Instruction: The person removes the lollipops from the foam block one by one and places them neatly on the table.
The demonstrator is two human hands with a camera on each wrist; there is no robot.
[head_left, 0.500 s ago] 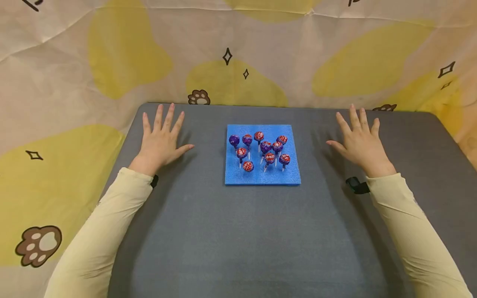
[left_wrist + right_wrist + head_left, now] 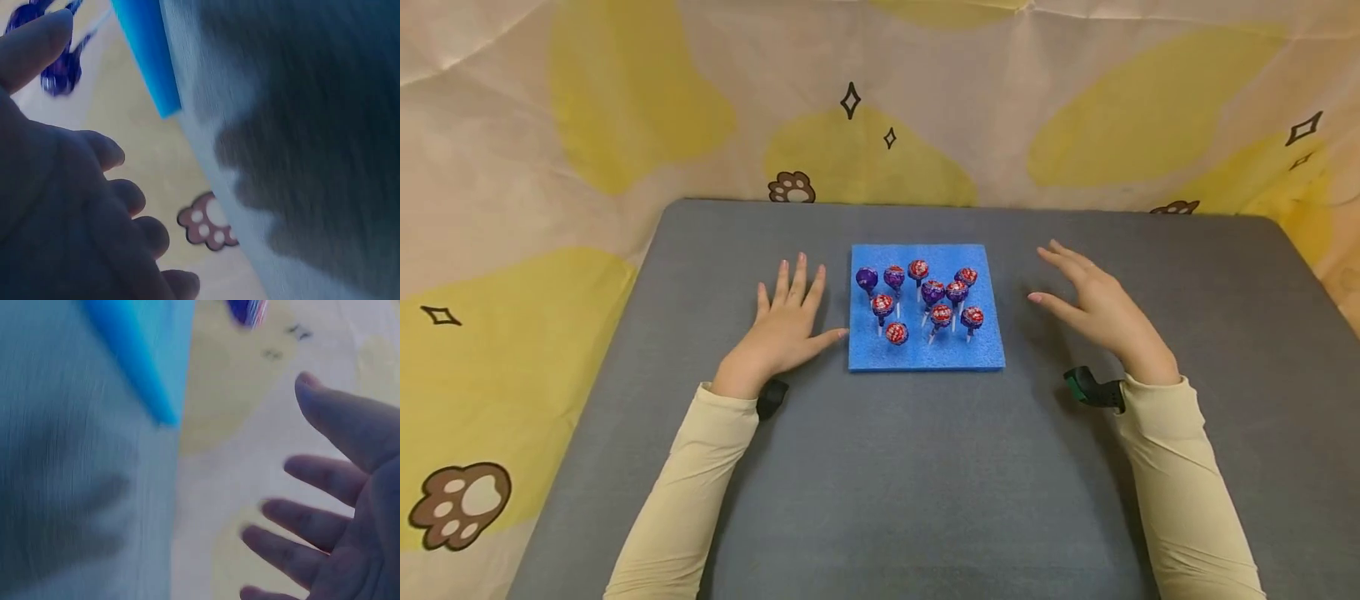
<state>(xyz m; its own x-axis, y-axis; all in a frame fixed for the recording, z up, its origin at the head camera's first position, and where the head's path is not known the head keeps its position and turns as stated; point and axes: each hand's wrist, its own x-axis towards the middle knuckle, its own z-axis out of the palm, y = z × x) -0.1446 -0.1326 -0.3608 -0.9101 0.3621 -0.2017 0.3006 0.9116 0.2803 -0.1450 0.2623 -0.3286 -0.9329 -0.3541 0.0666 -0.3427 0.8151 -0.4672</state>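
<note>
Several lollipops in red and purple wrappers, one of them a red-topped lollipop [image 2: 882,306], stand on white sticks in a square blue foam board [image 2: 927,357]. Just left of the board is my left hand [image 2: 780,332], fingers spread, its thumb tip close to the board's left edge; whether it touches cannot be told. My right hand [image 2: 1107,315] hovers to the right of the board, thumb and fingers apart, holding nothing. In the right wrist view, the blue board [image 2: 134,356] is blurred, with the fingers extended beside it.
The board lies on a grey table [image 2: 895,483] with rounded corners. Behind and to the left hangs a cream and yellow cloth [image 2: 947,100] with paw prints and star shapes. A dark band [image 2: 1093,388] is on the right wrist.
My left hand has moved right and nearer, up to the board. The right hand has moved a little left and turned, its thumb facing the board. The head view has shifted slightly.
</note>
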